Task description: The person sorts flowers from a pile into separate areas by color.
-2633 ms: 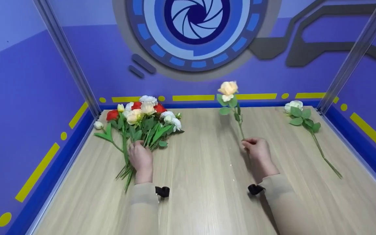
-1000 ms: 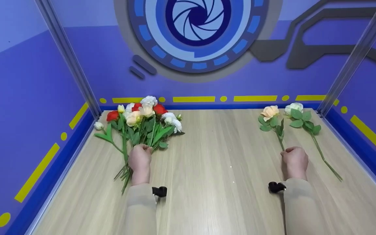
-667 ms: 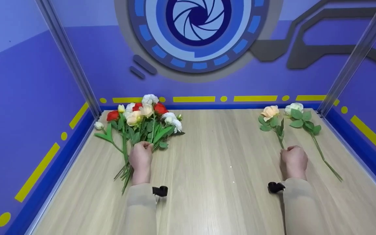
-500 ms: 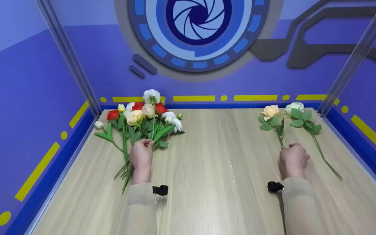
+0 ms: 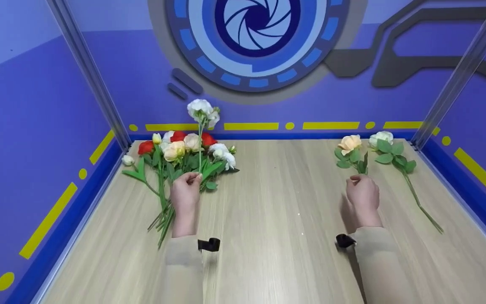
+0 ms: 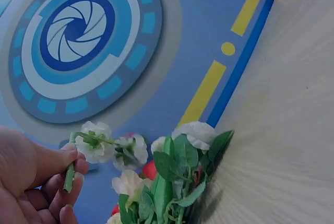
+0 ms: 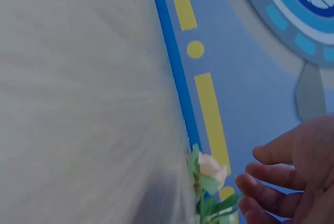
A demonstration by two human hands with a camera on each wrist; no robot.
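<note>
My left hand (image 5: 185,194) pinches the green stem of a white flower (image 5: 201,109) between thumb and fingers, holding it upright above the pile of flowers (image 5: 184,160). In the left wrist view the cut stem end pokes out below the thumb, and the white blooms (image 6: 94,141) show beyond. My right hand (image 5: 363,196) hovers over the lower stem of a peach rose (image 5: 349,145) lying on the table. In the right wrist view its fingers (image 7: 271,174) are loosely bent with nothing between them, apart from the peach rose. That rose's lower stem is hidden under the hand.
A white rose (image 5: 381,138) lies right of the peach rose, its stem slanting toward me. Red, white and peach blooms and a white bud (image 5: 128,161) lie at the left. Blue-purple walls (image 5: 310,97) bound the wooden table (image 5: 268,211) at back and sides.
My right hand laid the peach rose down at the right, let go of it and moved slightly left. My left hand drew the white flower upward out of the pile.
</note>
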